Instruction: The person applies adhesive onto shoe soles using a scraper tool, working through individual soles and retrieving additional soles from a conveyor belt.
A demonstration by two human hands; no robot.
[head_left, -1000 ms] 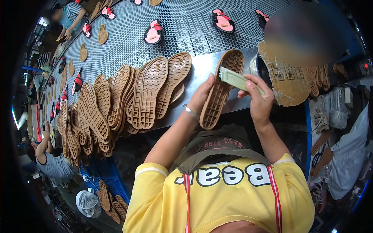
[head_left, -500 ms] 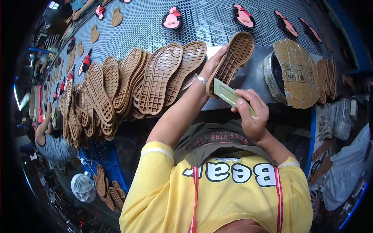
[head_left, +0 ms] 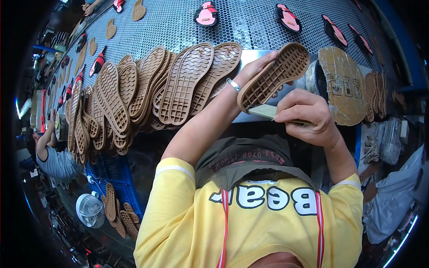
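My left hand wears a metal bracelet and is wrapped around a brown shoe sole, partly behind it. The sole is held tilted over the table edge, its gridded side showing. In my right hand is a flat pale green strip, pinched between thumb and fingers. Its far end meets the lower end of the sole, and I cannot tell what the strip is made of. To the left of my left forearm, brown soles stand leaning in a long overlapping row.
A mesh conveyor beyond carries pink and black sandal parts. To the right stands a round thing wrapped in brown tape, with more soles beside it. A white fan is low on the left, near another person.
The sole has moved right and tilted over further. My right hand has moved right and turned, so the strip appears nearly edge-on. Sandal parts on the conveyor sit slightly further right.
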